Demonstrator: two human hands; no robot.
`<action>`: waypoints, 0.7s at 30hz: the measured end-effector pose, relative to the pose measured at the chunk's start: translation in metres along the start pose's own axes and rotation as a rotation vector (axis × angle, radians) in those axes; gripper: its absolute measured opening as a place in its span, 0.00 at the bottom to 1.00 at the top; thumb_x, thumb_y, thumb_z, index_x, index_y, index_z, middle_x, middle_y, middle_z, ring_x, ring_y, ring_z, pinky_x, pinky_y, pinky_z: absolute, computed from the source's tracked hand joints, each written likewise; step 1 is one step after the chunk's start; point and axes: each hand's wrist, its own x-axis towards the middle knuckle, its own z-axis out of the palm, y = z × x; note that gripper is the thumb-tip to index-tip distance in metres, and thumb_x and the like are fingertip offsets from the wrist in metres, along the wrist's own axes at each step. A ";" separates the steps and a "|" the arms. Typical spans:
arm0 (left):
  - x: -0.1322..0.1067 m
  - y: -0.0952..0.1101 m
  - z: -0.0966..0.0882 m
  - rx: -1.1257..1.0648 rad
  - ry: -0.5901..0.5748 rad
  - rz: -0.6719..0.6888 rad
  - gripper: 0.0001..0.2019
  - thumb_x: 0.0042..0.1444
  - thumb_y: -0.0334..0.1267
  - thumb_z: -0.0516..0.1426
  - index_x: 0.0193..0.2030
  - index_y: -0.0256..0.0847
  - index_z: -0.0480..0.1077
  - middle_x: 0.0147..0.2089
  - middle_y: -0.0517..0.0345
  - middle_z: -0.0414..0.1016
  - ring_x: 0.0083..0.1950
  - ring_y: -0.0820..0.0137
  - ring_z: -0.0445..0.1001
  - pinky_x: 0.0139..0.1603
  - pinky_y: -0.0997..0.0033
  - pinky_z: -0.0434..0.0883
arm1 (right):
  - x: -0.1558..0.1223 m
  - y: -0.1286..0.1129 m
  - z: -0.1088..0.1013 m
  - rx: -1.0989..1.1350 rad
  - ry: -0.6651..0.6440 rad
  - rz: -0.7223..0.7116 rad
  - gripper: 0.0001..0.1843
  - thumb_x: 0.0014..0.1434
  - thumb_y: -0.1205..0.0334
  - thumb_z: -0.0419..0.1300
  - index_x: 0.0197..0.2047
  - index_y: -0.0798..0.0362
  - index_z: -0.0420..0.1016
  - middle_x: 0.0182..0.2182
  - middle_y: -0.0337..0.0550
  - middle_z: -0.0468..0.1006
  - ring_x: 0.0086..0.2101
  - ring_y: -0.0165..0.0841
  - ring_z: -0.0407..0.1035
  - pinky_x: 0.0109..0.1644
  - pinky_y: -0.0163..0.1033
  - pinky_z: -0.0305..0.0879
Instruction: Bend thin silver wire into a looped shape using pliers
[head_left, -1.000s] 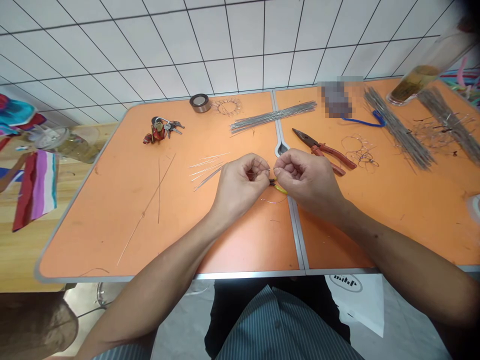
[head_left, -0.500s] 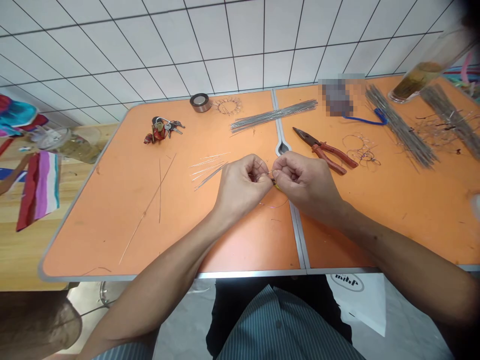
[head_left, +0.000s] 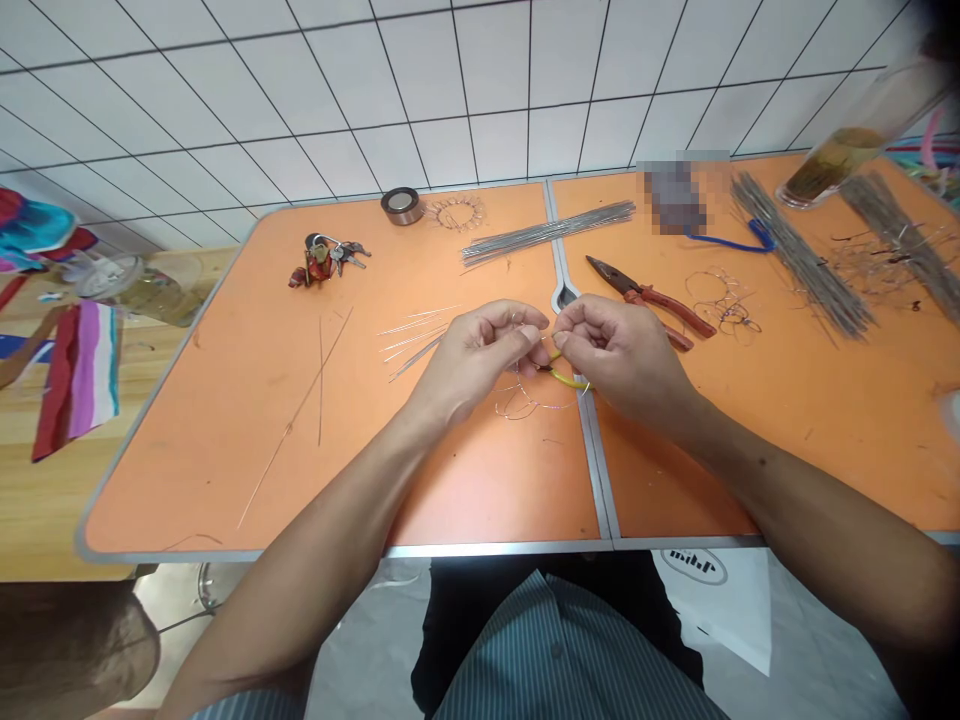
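Note:
My left hand [head_left: 487, 355] is closed, thumb against curled fingers, on a thin wire that barely shows. Close beside it, my right hand [head_left: 619, 345] pinches thin wire between thumb and forefinger. Below the fingertips, a loose loop of thin wire [head_left: 534, 402] rests on the orange table [head_left: 487, 480]. A small tool with yellow handles [head_left: 571, 382] lies under the hands, its head mostly hidden. Left of my left hand are several short straight wires [head_left: 412, 335]. Red-handled pliers [head_left: 652, 297] lie just beyond my right hand, which partly covers one handle.
At the back are a roll of tape [head_left: 402, 205], a ring of twisted wire [head_left: 457, 213] and a bundle of straight wires [head_left: 547, 233]. Keys [head_left: 330, 262] lie left. More wire bundles [head_left: 802, 260] and a glass of liquid [head_left: 832, 165] stand right. A metal seam crosses the table.
Both hands have come slightly apart, and the left fingers have loosened and lifted. More of the yellow handles and the wire loop now shows beneath them.

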 end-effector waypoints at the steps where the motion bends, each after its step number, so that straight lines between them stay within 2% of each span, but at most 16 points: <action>1: 0.000 0.000 -0.002 -0.023 -0.020 -0.009 0.08 0.64 0.41 0.64 0.45 0.39 0.80 0.36 0.54 0.85 0.34 0.70 0.81 0.42 0.68 0.78 | 0.001 0.000 -0.001 0.018 -0.012 0.017 0.04 0.59 0.69 0.61 0.34 0.51 0.76 0.21 0.32 0.69 0.23 0.28 0.60 0.28 0.37 0.53; 4: 0.001 0.000 -0.008 -0.072 -0.086 -0.035 0.13 0.67 0.49 0.66 0.43 0.40 0.82 0.38 0.51 0.86 0.35 0.69 0.83 0.43 0.68 0.80 | 0.002 -0.002 -0.002 0.091 -0.039 0.062 0.03 0.59 0.68 0.63 0.34 0.51 0.75 0.21 0.33 0.71 0.23 0.28 0.62 0.26 0.37 0.54; 9: 0.003 0.000 -0.018 -0.147 -0.183 -0.075 0.20 0.61 0.57 0.70 0.46 0.42 0.83 0.41 0.47 0.88 0.38 0.63 0.87 0.45 0.63 0.83 | 0.004 -0.008 -0.006 0.212 -0.061 0.089 0.04 0.59 0.68 0.63 0.33 0.50 0.74 0.21 0.33 0.69 0.22 0.28 0.63 0.26 0.36 0.56; 14: 0.004 0.000 -0.018 -0.173 -0.157 -0.093 0.20 0.59 0.56 0.73 0.42 0.40 0.83 0.44 0.46 0.88 0.39 0.65 0.87 0.46 0.66 0.84 | 0.004 -0.009 -0.006 0.219 -0.075 0.089 0.05 0.58 0.67 0.64 0.32 0.51 0.73 0.20 0.31 0.67 0.22 0.27 0.60 0.25 0.36 0.53; 21: 0.003 -0.001 -0.016 -0.109 -0.147 -0.065 0.21 0.59 0.57 0.72 0.41 0.40 0.80 0.40 0.49 0.87 0.38 0.66 0.87 0.46 0.67 0.84 | 0.002 -0.009 -0.007 0.225 -0.084 0.071 0.04 0.59 0.66 0.64 0.33 0.51 0.74 0.20 0.32 0.68 0.22 0.27 0.60 0.25 0.36 0.54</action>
